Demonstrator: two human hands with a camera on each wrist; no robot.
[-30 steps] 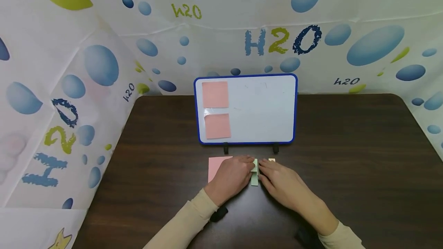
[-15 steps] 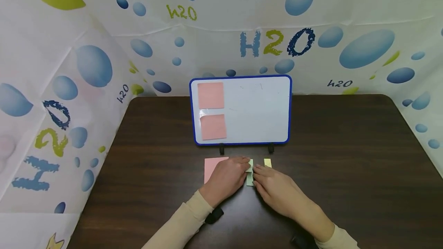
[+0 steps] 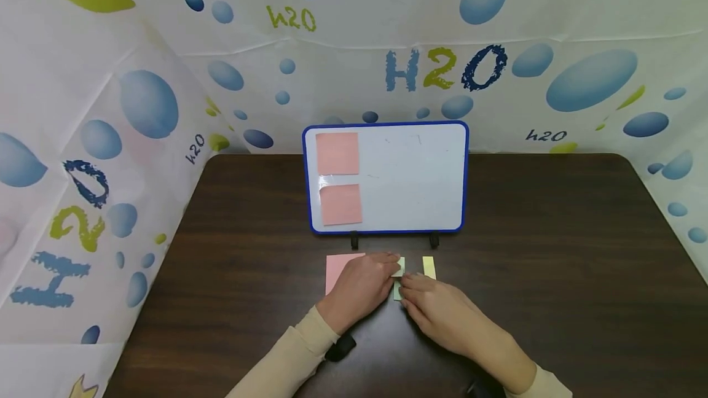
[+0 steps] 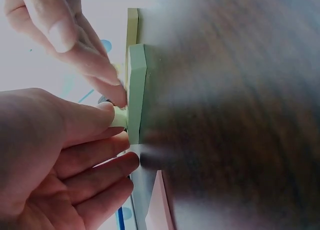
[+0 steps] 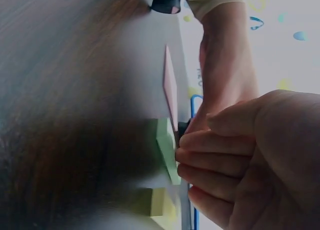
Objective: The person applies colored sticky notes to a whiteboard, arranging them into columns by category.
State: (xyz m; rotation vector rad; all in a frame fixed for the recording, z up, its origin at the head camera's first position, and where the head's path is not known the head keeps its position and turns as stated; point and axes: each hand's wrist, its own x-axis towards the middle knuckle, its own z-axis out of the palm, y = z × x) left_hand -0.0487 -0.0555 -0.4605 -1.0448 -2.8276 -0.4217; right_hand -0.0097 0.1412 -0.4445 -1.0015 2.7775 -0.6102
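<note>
My left hand (image 3: 356, 287) pinches the end of a light green sticky note (image 4: 118, 119) between thumb and forefinger, just over a narrow green sticky-note pad (image 4: 137, 90) on the table. The other left fingers are spread loosely behind. From the right, my right hand (image 3: 442, 309) reaches in with fingers fairly straight, their tips at the green pad's surface in the right wrist view; in the head view they cover part of it. A yellow pad (image 3: 429, 267) lies just beyond the right hand. Partly under the left hand in the head view is a larger pink pad (image 3: 336, 269).
Behind the pads a blue-framed whiteboard (image 3: 415, 177) stands on small black feet. Two pink notes, an upper pink note (image 3: 337, 153) and a lower pink note (image 3: 341, 204), are on its left side. A printed cloth hangs beyond the dark wooden table (image 3: 542, 226).
My right hand has shifted left and toward me, over the lower part of the green pad, uncovering more of the yellow pad. My left hand keeps its place at the green note.
</note>
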